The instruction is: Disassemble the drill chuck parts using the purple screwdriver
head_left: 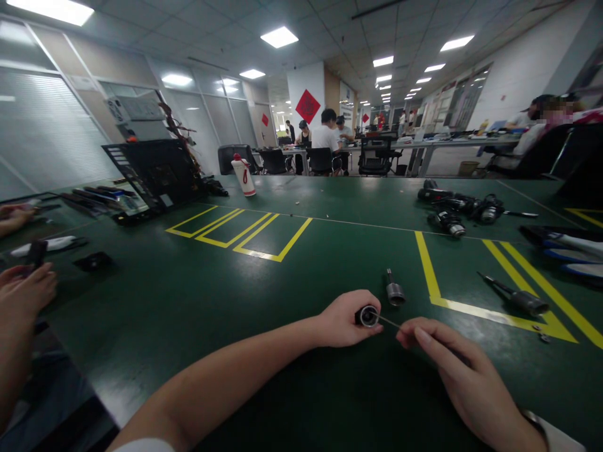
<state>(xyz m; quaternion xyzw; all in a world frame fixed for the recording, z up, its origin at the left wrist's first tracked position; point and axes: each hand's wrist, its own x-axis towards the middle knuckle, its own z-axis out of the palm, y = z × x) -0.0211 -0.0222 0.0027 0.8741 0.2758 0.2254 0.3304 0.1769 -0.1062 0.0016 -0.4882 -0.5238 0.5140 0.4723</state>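
Observation:
My left hand (346, 319) is closed around a dark cylindrical part (366, 316) whose round, metal-rimmed open end faces me. Between the fingertips of my right hand (456, 358) is a thin metal rod (389, 322), its far end reaching into the cylinder's opening. How deep it goes is hidden. Just beyond my hands stands a metal cylinder with a thin shaft (394, 292) pointing up. To the right, a dark cylinder with a long tapered shaft (525, 301) lies across the yellow tape, near a few small metal bits (541, 335).
Yellow tape (428, 270) marks the green table (188, 326). Black power-tool-like parts (464, 206) lie at back right. A white bottle (243, 176) stands beyond the left tape, beside a black frame (160, 172). At the left edge, another person's hands (28, 292) hold a dark object.

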